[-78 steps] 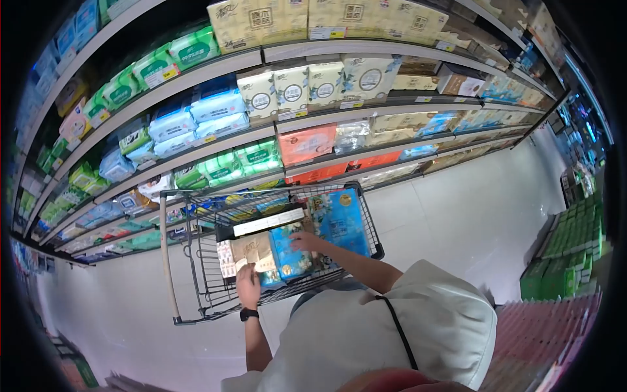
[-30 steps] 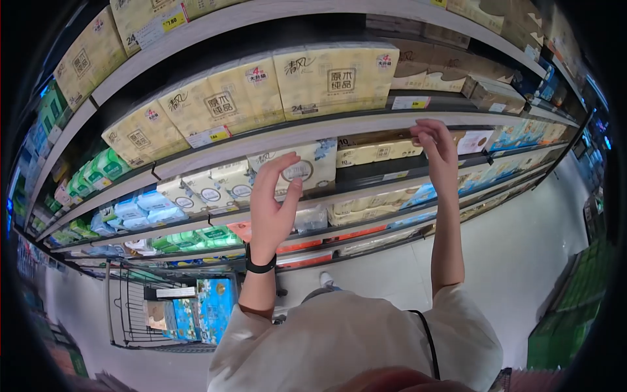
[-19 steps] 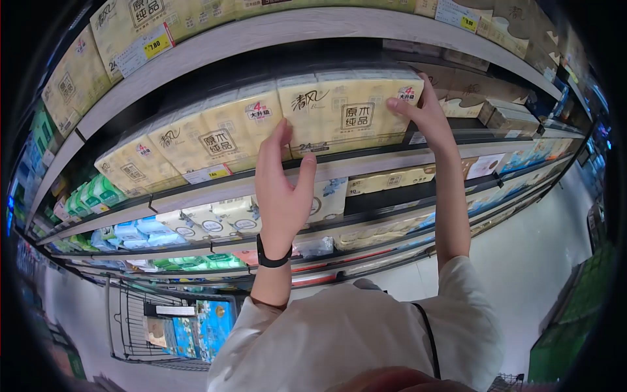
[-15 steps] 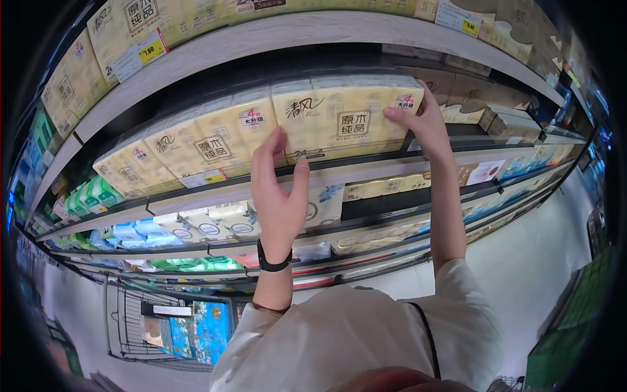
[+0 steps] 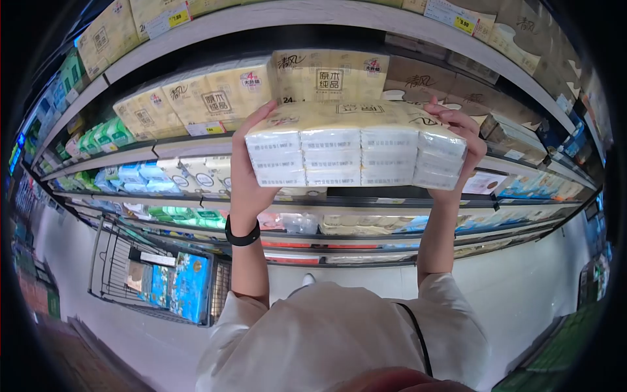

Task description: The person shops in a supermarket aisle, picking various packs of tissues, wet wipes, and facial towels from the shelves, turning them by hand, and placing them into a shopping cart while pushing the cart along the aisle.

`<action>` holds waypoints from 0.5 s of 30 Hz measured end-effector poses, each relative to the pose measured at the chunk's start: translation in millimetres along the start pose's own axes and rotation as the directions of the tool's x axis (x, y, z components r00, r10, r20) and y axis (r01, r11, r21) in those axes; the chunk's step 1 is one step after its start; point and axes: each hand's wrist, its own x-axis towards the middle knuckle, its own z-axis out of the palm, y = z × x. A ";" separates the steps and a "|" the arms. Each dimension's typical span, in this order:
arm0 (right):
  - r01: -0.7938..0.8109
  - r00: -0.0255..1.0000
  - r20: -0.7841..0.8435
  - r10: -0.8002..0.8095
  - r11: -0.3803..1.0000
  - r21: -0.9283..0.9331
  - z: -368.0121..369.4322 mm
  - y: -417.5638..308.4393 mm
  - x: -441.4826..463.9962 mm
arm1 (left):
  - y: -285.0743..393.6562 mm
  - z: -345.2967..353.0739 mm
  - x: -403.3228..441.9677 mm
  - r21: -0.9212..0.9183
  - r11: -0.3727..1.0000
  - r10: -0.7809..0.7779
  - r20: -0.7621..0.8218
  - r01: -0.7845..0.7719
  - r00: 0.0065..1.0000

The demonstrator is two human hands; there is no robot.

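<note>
Between my two hands I hold a pack of tissues in clear-and-cream plastic wrap, out in front of the shelf and tipped so its white side faces me. My left hand grips its left end, palm against the side. Around the right end wraps my right hand, its fingers on the top edge. Behind it, another cream tissue pack stands on the shelf, beside a row of matching packs to the left.
Brown tissue packs fill the shelf on the right. At lower left stands a wire shopping cart holding blue packages. Lower shelves carry green, blue and white packs. A shelf board runs overhead.
The tissue pack came off the shelf toward me and was tilted, showing its white side. Both hands now clasp its ends, and another cream pack is visible behind it.
</note>
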 end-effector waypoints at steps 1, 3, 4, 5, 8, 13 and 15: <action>-0.002 1.000 -0.005 0.002 1.000 0.007 -6.9 -11.5 2.0 | 6.3 2.7 -10.1 -0.124 0.992 -0.023 -0.005 0.022 1.000; -0.002 1.000 0.013 0.001 0.999 0.047 -5.9 -18.5 -6.0 | 19.2 -4.9 -27.0 -0.134 0.990 -0.035 -0.003 0.035 0.999; 0.006 1.000 0.013 -0.007 0.998 0.067 -3.9 -20.6 -10.8 | 28.0 -10.9 -36.6 -0.157 0.987 -0.030 0.016 0.032 0.999; -0.002 1.000 0.006 0.001 0.992 0.125 -2.5 -18.1 -21.0 | 38.3 -16.9 -45.9 -0.203 0.976 -0.076 0.008 0.076 0.997; -0.060 0.997 0.070 0.039 0.943 0.327 12.1 -30.7 -42.9 | 67.1 -41.7 -78.0 -0.064 0.989 -0.131 0.019 0.132 0.991; -0.533 0.846 0.280 0.455 0.755 0.383 66.1 -74.3 -119.6 | 121.8 -87.9 -171.4 -0.170 0.771 -0.600 0.133 0.614 0.789; -0.853 0.490 0.443 0.751 0.308 0.422 92.0 -96.2 -174.3 | 134.6 -88.3 -228.2 -0.381 0.580 -0.759 0.066 0.720 0.647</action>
